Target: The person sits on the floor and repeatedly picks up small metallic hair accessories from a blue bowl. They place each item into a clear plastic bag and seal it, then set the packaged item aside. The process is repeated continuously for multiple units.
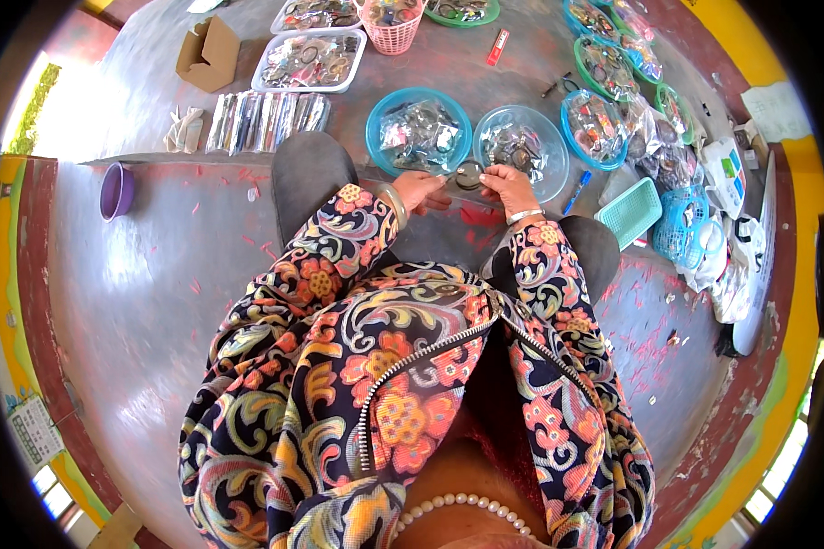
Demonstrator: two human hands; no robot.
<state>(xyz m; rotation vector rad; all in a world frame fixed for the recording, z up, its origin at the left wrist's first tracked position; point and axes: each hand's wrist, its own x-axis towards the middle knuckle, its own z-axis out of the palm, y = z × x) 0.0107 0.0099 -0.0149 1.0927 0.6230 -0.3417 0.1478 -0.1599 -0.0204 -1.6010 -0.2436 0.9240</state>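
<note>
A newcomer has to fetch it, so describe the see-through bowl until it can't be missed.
Find the broad grey surface beyond the person's knees. Just past the right hand stands the round bowl. It is pale and see-through, between a blue bowl on its left and a second blue bowl on its right.

Upper limbs of the person, seen from above. The sleeved left forearm point(352, 233) and right forearm point(549, 252) extend toward the far side, bent at the elbows and converging toward the midline. The left hand point(418, 190) points rightward, thumb and forefinger drawn together in a pinch, the other fingers loosely extended on the near side. The right hand point(513, 190) faces it, directed to the far left, with thumb and fingertips also pinched. The hands stand near one another, apart, between the left knee point(313, 174) and the right knee point(593, 252).
</note>
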